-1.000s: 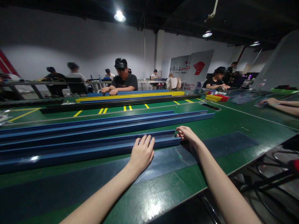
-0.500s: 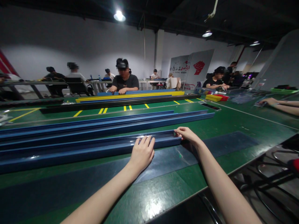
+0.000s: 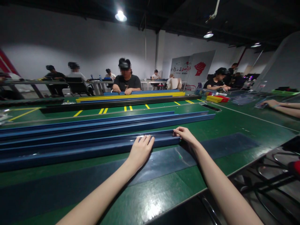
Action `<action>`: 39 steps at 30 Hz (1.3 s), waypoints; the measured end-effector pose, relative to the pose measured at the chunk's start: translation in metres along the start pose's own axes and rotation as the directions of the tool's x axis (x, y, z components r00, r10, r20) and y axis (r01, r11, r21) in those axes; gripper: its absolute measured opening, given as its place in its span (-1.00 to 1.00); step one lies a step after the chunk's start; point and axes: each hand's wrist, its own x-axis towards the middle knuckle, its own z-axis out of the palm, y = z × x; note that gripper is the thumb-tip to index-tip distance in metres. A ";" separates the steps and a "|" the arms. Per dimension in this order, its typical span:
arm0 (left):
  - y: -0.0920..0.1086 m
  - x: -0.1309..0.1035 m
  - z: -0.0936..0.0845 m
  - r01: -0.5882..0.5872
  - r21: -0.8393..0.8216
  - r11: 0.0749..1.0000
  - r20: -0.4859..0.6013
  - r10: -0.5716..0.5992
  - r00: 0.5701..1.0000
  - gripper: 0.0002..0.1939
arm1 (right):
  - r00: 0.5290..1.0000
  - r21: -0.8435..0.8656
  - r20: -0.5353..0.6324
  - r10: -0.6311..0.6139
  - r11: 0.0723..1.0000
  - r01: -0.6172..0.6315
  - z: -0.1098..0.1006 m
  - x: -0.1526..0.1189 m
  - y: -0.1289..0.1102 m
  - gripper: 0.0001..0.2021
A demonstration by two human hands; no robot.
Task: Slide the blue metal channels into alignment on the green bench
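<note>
Blue rail (image 3: 93,147): best being steadied
Left hand (image 3: 141,151): being rested atop
Right hand (image 3: 186,136): being curled at rail's end
Grips: unclear

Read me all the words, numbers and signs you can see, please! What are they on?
Grey panel at the back: big red and dark characters, too blurred to quote surely.
Same panel: a smaller line under them, too small to read.
Panel beside it: a red fist, a picture sign without readable words.
Black shirt across the table: a small mark, unreadable.
Nearest blue rail: no writing I can see.
</note>
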 end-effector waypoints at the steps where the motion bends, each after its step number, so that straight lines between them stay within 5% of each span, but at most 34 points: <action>1: 0.000 0.000 0.000 -0.003 0.000 1.000 0.003 0.003 1.000 -0.68 | 1.000 -0.001 0.001 -0.001 1.000 0.001 0.000 0.000 0.000 -0.74; 39: -0.009 0.004 -0.006 -0.014 -0.136 0.991 0.084 0.025 0.996 -0.83 | 0.996 -0.096 0.083 0.041 0.995 -0.032 -0.010 0.004 0.008 -0.74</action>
